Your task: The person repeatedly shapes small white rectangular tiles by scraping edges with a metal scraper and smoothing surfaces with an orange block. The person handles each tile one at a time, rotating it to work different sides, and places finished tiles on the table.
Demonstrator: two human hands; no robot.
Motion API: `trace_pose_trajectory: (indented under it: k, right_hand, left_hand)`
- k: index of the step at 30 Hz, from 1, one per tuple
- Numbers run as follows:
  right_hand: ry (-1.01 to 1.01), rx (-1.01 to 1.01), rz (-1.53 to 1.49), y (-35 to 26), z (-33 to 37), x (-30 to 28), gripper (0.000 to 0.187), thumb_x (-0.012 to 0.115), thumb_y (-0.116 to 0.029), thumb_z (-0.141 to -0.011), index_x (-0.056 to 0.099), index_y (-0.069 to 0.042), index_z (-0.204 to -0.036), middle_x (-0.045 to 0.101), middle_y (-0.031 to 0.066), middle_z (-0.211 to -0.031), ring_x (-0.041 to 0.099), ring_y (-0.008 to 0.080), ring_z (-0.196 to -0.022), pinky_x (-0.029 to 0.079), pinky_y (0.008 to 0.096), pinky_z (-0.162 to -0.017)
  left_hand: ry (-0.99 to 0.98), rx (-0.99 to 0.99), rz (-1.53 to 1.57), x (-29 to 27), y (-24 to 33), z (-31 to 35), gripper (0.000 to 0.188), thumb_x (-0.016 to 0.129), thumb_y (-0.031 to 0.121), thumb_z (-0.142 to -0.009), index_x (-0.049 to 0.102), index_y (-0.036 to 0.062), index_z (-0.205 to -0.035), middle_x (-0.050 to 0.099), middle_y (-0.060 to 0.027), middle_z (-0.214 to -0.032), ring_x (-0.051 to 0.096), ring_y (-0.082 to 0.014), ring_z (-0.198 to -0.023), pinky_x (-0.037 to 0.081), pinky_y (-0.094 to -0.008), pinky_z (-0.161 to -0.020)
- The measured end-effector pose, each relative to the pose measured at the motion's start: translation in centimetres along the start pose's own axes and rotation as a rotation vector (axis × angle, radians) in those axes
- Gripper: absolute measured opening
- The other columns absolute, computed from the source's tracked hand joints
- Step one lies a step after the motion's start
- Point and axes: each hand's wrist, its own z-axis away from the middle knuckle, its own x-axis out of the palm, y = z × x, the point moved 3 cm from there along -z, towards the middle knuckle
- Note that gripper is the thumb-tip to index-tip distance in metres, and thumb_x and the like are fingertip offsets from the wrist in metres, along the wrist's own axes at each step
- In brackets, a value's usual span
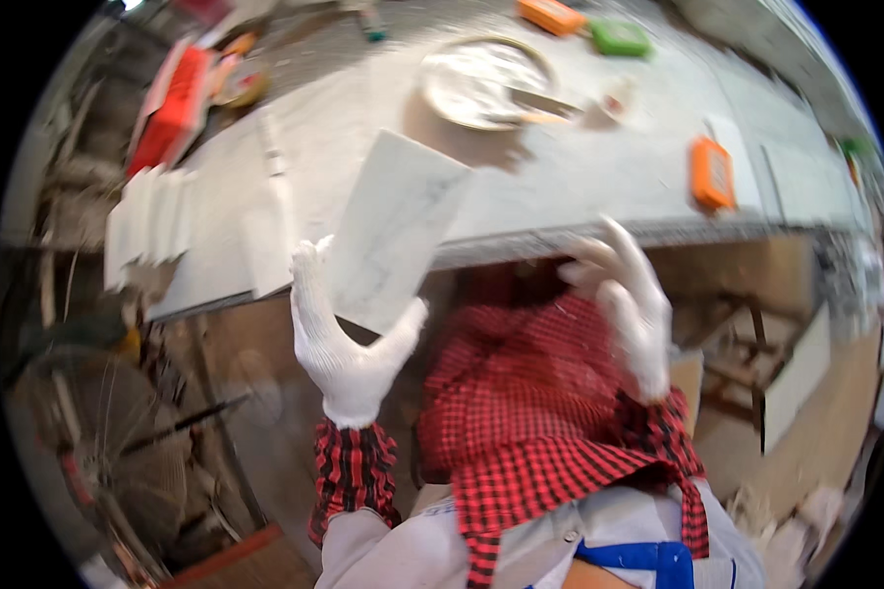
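Two gloved hands are working near the bench: left hand [349, 339] is gripping a white marble tile [395, 231] upright, right hand [629, 299] is hovering loosely curled (empty); two orange blocks [712, 174] and one green box [619, 38] are lying far right

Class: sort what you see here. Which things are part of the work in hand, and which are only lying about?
In hand:
left hand, gloved, gripping the white marble tile
right hand, gloved, open, holding nothing

Lying about:
round pan with a trowel
orange block
green block
stacked white tiles
grey workbench
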Motion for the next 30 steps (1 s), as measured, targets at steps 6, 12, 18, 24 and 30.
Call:
trace_pose_trajectory:
  k: [6, 12, 18, 24, 30]
  right_hand:
    - [0.351, -0.106, -0.197, 1.2, -4.2, 0.6, 0.041, 0.044, -0.032, -0.11, 0.065, 0.002, -0.12, 0.066, 0.0036, -0.107, 0.055, 0.009, -0.09, 0.048, 0.0272, -0.082]
    - [0.216, 0.2, -0.423, 3.9, -4.6, -3.4, 0.037, 0.049, -0.03, -0.109, 0.067, 0.002, -0.103, 0.065, 0.0023, -0.095, 0.053, 0.0105, -0.088, 0.046, 0.0284, -0.082]
    - [0.142, 0.202, -0.15, 3.7, -1.1, -5.3, 0.045, 0.064, -0.027, -0.096, 0.06, 0.001, -0.131, 0.067, 0.0103, -0.116, 0.061, 0.0157, -0.107, 0.049, 0.0311, -0.095]
    - [0.078, 0.245, -0.259, 3.5, 6.0, -5.5, 0.084, 0.079, -0.024, -0.083, 0.038, 0.006, -0.151, 0.053, 0.0162, -0.145, 0.052, 0.0201, -0.132, 0.042, 0.035, -0.112]
    - [0.242, 0.13, 0.026, 5.2, 7.3, -5.9, 0.11, 0.09, -0.023, -0.074, 0.024, 0.006, -0.157, 0.047, 0.0254, -0.149, 0.045, 0.031, -0.141, 0.037, 0.0405, -0.117]
  left_hand:
    - [-0.274, -0.191, 0.485, 7.9, 9.2, 3.3, 0.105, 0.088, 0.006, -0.068, 0.031, -0.0035, -0.155, 0.059, -0.0211, -0.132, 0.061, -0.0319, -0.121, 0.051, -0.0423, -0.101]
    - [-0.862, -0.998, 1.431, 13.8, 10.0, 4.4, 0.055, 0.055, 0.019, -0.104, 0.036, -0.0042, -0.15, 0.056, -0.0166, -0.137, 0.056, -0.0217, -0.125, 0.046, -0.0373, -0.107]
    - [-0.687, -1.158, 1.67, 15.9, 11.8, 5.7, 0.051, 0.048, 0.017, -0.108, 0.035, -0.0015, -0.153, 0.05, -0.0159, -0.147, 0.054, -0.0263, -0.133, 0.046, -0.0393, -0.11]
    - [-0.603, -1.051, 1.667, 17.2, 12.2, 6.4, 0.049, 0.044, 0.021, -0.11, 0.031, 0.0016, -0.153, 0.049, -0.0177, -0.147, 0.052, -0.033, -0.134, 0.048, -0.0496, -0.111]
    - [-0.602, -1.101, 1.795, 18.0, 12.5, 7.0, 0.053, 0.037, 0.031, -0.112, 0.027, 0.0031, -0.156, 0.046, -0.0229, -0.149, 0.048, -0.0376, -0.138, 0.039, -0.0535, -0.117]
